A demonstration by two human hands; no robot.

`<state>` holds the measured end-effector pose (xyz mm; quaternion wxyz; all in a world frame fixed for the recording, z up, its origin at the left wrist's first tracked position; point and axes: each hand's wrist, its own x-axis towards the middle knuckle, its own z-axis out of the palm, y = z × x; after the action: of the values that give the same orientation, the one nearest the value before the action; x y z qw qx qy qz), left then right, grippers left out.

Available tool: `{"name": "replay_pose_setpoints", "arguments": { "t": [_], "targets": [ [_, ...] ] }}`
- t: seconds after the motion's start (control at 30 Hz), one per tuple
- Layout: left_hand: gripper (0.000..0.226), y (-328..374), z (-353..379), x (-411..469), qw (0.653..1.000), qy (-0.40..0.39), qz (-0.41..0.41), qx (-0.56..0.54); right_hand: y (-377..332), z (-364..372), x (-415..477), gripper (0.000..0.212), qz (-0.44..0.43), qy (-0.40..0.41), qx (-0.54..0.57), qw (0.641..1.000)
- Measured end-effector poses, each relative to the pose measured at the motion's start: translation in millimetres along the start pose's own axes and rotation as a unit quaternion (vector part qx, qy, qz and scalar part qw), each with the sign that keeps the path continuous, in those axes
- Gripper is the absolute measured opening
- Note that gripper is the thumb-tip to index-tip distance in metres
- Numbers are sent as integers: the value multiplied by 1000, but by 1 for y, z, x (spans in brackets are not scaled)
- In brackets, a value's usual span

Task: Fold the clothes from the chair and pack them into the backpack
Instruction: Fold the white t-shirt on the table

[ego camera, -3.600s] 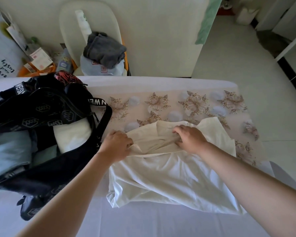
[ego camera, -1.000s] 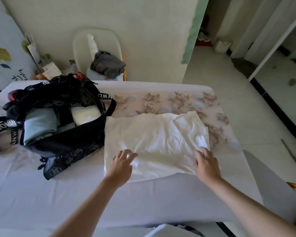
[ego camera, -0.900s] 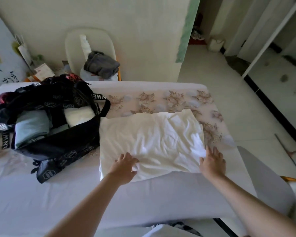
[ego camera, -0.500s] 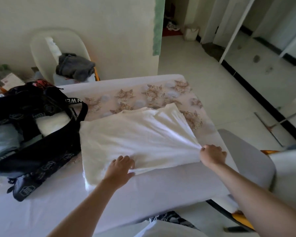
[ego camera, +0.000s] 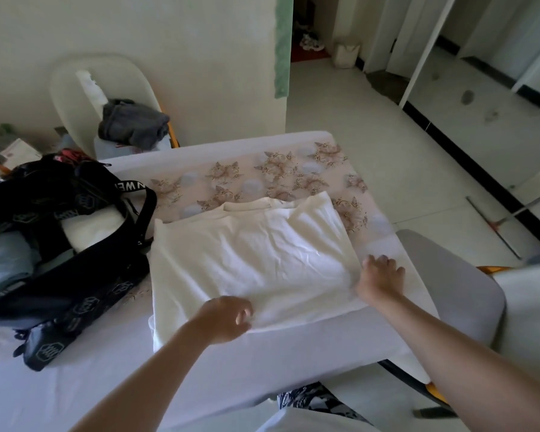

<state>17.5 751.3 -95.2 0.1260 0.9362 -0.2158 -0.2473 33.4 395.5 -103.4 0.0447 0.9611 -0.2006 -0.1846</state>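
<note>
Head view, only one here. Roughly midway through, going by the layout: black backpack (ego camera: 60,244) lying open at the left of the table (ego camera: 106,369), already stuffed with a pale blue bundle and a white one. Still waiting on the white chair (ego camera: 85,88) behind the table: a dark grey garment (ego camera: 131,126) heaped on something light blue. So at least a couple more pieces to fold and pack after this one.

Currently in progress: white t-shirt (ego camera: 253,260) spread flat on the table, collar at the far edge, partly folded into a wide rectangle, its left edge just beside the backpack. Not compact enough for the bag yet, probably another fold or two needed.

Left hand (ego camera: 222,319) at the near hem, fingers curled and pinching up the fabric edge. Right hand (ego camera: 381,275) at the shirt's near right corner, knuckles up, fingers bent down onto the cloth; looks like gripping the corner, though hard to tell for sure from above. Both hands on the near edge, shirt stretching away toward the far side.
</note>
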Motion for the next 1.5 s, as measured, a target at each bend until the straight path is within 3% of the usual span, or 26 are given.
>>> {"name": "replay_pose_setpoints", "arguments": {
  "t": [0.13,0.17,0.23,0.3,0.37,0.43,0.5,0.6,0.67,0.77,0.83,0.93,1.03,1.13,1.17,1.23,1.27,1.37,1.5],
  "targets": [
    [26,6,-10,46,986,165,37,-12,-17,-14,14,64,-212,109,59,969],
    [32,9,-14,57,984,173,50,3,-22,-16,20,66,-265,105,68,956],
    [51,12,-22,80,991,114,54,40,-34,-15,31,63,-327,74,63,940],
    [65,6,-26,106,997,10,3,83,-38,-9,48,59,-314,21,62,947],
    [69,-4,-30,124,990,-39,-80,105,-34,-3,59,57,-280,-20,53,958],
    [67,-12,-35,143,981,-26,-138,137,-27,3,66,57,-282,-10,32,959],
    [65,-7,-45,164,975,30,-135,175,-23,7,65,60,-297,17,32,954],
    [61,28,-61,205,979,97,-4,178,-24,15,68,61,-296,34,73,952],
    [75,61,-68,235,970,96,124,183,-23,18,73,60,-288,48,100,951],
    [82,104,-65,282,912,78,293,275,-18,23,79,66,-294,77,89,949],
    [77,123,-60,303,875,56,338,341,-14,21,80,67,-301,97,101,943],
    [79,130,-62,314,878,1,337,340,-7,20,77,76,-260,116,155,946],
    [68,130,-75,312,884,49,330,328,-8,23,75,92,-218,114,180,953],
    [44,118,-88,296,872,77,326,357,-14,19,72,90,-184,125,183,958],
    [39,113,-96,287,864,110,336,359,-17,13,71,78,-180,131,173,959],
    [40,97,-109,266,863,156,347,333,-22,-5,64,35,-181,126,141,965],
    [40,86,-113,257,864,183,347,316,-25,-16,59,27,-187,79,125,971],
    [40,57,-125,221,867,246,313,300,-40,-46,42,29,-182,-59,123,974],
    [37,10,-137,171,868,328,254,273,-78,-89,10,31,-217,-99,145,960]
  ]
}}
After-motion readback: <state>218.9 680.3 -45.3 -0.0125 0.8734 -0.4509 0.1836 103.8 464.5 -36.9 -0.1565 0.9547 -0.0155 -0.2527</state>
